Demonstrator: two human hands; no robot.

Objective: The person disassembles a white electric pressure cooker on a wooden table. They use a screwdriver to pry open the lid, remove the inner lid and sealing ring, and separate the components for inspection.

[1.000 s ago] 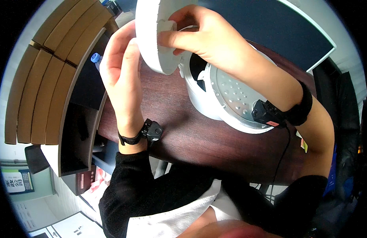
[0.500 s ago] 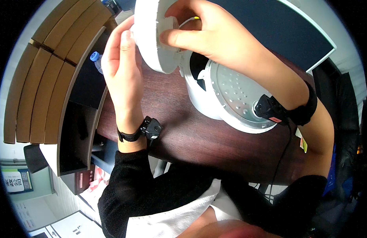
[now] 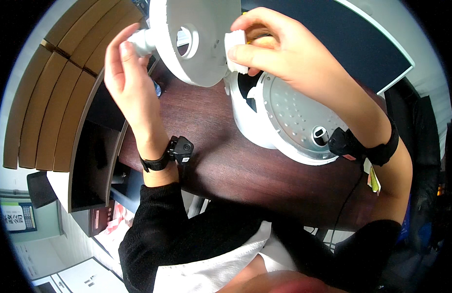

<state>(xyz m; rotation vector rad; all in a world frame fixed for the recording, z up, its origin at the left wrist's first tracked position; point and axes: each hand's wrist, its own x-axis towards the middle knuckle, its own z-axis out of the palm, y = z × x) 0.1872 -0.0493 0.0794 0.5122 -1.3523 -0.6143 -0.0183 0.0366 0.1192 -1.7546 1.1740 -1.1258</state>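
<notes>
A round white lid [image 3: 202,66] stands raised at the top of the view, with a round hole through it. It meets the back left of a white round appliance [image 3: 250,122] with a dimpled silvery plate [image 3: 290,110] inside. Left of the lid, my left hand [image 3: 130,85] closes its fingers and thumb on a small white cylindrical part [image 3: 143,42]. On the lid's other side, my right hand [image 3: 284,51] pinches a white ridged cap [image 3: 236,50], apart from the hole. The plate has an opening near its front right, beside my right wrist.
The appliance stands on a dark brown wooden table [image 3: 211,161]. Behind it rises a dark screen [image 3: 328,34] with a white frame. Brown cardboard boxes [image 3: 45,117] line a shelf at left. A black cable [image 3: 344,205] hangs from my right wrist device.
Both hands have drawn apart from the lid: the left moved left with the white cylindrical part, the right moved right with the ridged cap. The lid's hole is now exposed.
</notes>
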